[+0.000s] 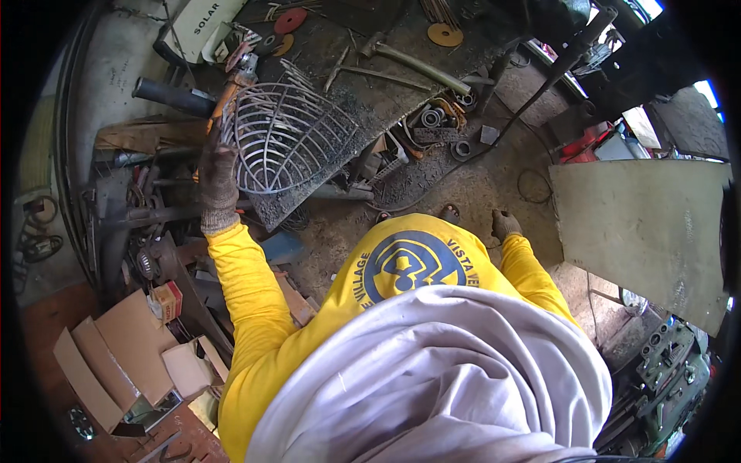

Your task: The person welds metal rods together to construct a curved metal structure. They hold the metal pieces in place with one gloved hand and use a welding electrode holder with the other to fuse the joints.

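Note:
My left hand (218,176), in a dark, dirty work glove, is closed round the body of an orange angle grinder (226,100) at the left edge of the workbench. Just right of it lies a fan-shaped grate (270,158) of bent metal rods, at the bench's near corner. The grinder's metal head points away from me; its disc is hard to make out. My right hand (506,224), also gloved, hangs low over the floor, away from the bench. Its fingers are curled, and what they hold, if anything, is hidden.
On the dark workbench (340,104) lie a hammer (421,68), a thin chipping hammer (386,79), a red disc (290,20) and a tan disc (445,34). A cable (432,189) crosses the floor. Cardboard boxes (127,347) stand left, a large metal sheet (641,231) right, machinery (660,378) lower right.

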Demonstrator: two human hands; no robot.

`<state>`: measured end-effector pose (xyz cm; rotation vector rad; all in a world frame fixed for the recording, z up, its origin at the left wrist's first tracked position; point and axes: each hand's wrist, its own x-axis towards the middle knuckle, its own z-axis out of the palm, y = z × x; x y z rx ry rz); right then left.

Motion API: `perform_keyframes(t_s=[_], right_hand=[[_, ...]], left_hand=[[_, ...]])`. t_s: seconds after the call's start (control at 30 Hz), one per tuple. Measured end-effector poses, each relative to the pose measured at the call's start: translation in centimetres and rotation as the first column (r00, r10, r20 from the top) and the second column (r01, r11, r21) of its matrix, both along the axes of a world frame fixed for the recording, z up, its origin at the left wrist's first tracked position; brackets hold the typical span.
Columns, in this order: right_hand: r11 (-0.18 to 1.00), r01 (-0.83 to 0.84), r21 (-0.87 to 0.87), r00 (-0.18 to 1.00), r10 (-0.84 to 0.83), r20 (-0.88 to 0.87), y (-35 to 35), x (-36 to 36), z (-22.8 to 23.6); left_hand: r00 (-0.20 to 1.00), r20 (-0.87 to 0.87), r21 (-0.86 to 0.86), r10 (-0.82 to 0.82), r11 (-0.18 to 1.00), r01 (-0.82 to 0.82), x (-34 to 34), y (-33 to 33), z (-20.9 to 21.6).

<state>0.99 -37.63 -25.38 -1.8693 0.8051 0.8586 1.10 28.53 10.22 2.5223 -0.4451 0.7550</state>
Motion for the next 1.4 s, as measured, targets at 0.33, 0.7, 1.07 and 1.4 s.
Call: perform_keyframes(t_s=[0.33, 0.7, 1.07, 1.4], right_hand=[[0.991, -0.126, -0.035, 0.992, 0.125, -0.016, -1.5, 1.4, 1.3], [0.984, -0.176, -0.041, 0.983, 0.177, 0.037, -2.3, 0.9, -0.6], [0.996, -0.066, 0.066, 0.997, 0.064, 0.034, -0.6, 1.5, -2.2], [0.988, -0.122, 0.091, 0.992, 0.12, 0.026, 0.8, 1.7, -1.2]], left_hand=[[0.981, 0.186, 0.396, 0.058, 0.909, -0.129, 0.6, 1.2, -0.9], [0.936, -0.337, -0.298, 0.103, 0.931, -0.209, 2.8, -11.9, 6.9], [0.963, -0.235, -0.053, 0.129, 0.988, -0.145, 2.5, -15.3, 8.0], [0.953, -0.303, -0.289, -0.007, 0.954, -0.085, 4.2, -10.7, 6.8]])
